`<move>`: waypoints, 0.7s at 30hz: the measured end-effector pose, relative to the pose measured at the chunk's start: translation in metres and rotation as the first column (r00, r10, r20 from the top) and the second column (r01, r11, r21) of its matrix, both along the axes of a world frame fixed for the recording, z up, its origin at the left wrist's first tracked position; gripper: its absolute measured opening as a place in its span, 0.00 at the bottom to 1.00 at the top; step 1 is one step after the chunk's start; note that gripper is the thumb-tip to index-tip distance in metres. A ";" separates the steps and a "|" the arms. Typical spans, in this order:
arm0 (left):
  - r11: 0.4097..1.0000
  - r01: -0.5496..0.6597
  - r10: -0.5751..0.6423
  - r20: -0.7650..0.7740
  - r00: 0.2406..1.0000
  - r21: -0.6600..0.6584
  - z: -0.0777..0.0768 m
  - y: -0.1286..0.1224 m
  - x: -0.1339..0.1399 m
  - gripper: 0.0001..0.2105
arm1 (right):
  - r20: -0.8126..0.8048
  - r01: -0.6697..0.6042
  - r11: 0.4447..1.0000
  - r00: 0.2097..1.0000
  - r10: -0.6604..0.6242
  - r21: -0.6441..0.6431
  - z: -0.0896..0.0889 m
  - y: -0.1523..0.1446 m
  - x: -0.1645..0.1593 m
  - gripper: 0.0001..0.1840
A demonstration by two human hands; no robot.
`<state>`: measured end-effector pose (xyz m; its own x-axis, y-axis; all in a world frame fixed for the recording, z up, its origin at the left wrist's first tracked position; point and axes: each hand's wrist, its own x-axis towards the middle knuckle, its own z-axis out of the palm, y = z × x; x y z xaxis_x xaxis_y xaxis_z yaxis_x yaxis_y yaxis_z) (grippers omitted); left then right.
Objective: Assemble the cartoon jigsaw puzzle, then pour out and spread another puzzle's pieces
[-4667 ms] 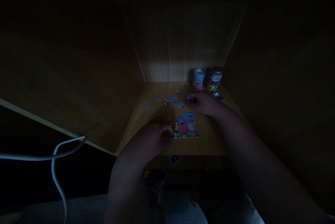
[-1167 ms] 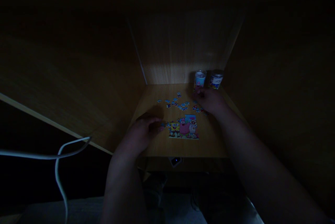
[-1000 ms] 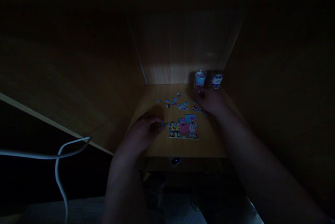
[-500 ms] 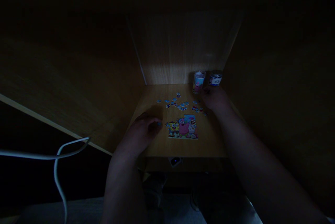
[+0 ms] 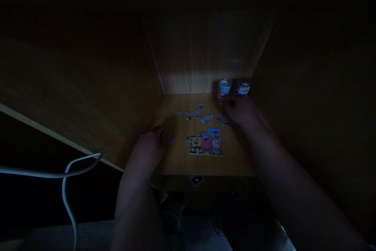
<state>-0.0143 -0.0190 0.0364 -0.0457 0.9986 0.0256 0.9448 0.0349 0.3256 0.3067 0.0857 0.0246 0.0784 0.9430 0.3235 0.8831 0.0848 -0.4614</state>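
A partly joined jigsaw puzzle (image 5: 207, 143) with cartoon characters lies near the front of the wooden surface. Left of it is a loose blue puzzle piece (image 5: 172, 140). My left hand (image 5: 152, 143) is just beside that piece, its fingers loosely bent and a dark gap between thumb and forefinger; it holds nothing I can see. My right hand (image 5: 241, 109) is closed at the right, in front of the jars. Its fingertips are in deep shadow, so what they hold, if anything, is hidden. Several loose pieces (image 5: 202, 118) are scattered behind the joined part.
A clear jar (image 5: 224, 91) with a cartoon label and a second lidded jar (image 5: 243, 86) stand at the back right. Wooden panels (image 5: 188, 55) enclose the surface. A white cable (image 5: 66, 196) hangs at the left. A small lit device (image 5: 197, 180) sits below the front edge.
My left hand has let go of the blue puzzle piece and drawn back to the left. The piece now lies on the surface. My right hand has hardly moved.
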 end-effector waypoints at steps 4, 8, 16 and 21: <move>0.996 0.079 -0.075 0.073 0.995 -0.050 0.008 -0.007 -0.005 0.16 | -0.015 0.012 0.999 1.000 -0.013 -0.037 0.001 -0.001 -0.002 0.22; 0.980 0.173 -0.159 0.143 0.977 -0.098 0.010 -0.012 -0.005 0.13 | -0.008 0.007 0.999 1.000 -0.007 -0.041 0.002 -0.001 -0.003 0.21; 0.995 0.089 -0.085 0.083 0.993 -0.044 0.008 -0.011 -0.005 0.12 | 0.020 -0.004 0.999 1.000 0.004 -0.035 0.001 0.001 -0.003 0.23; 0.994 0.091 -0.089 0.044 0.995 -0.064 0.009 -0.009 -0.003 0.08 | -0.013 -0.003 1.000 1.000 0.003 -0.031 -0.003 0.003 -0.001 0.21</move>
<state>-0.0168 -0.0283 0.0457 0.0449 0.9982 -0.0401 0.9310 -0.0273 0.3640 0.3054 0.0882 0.0218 0.0796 0.9527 0.2931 0.8767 0.0731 -0.4755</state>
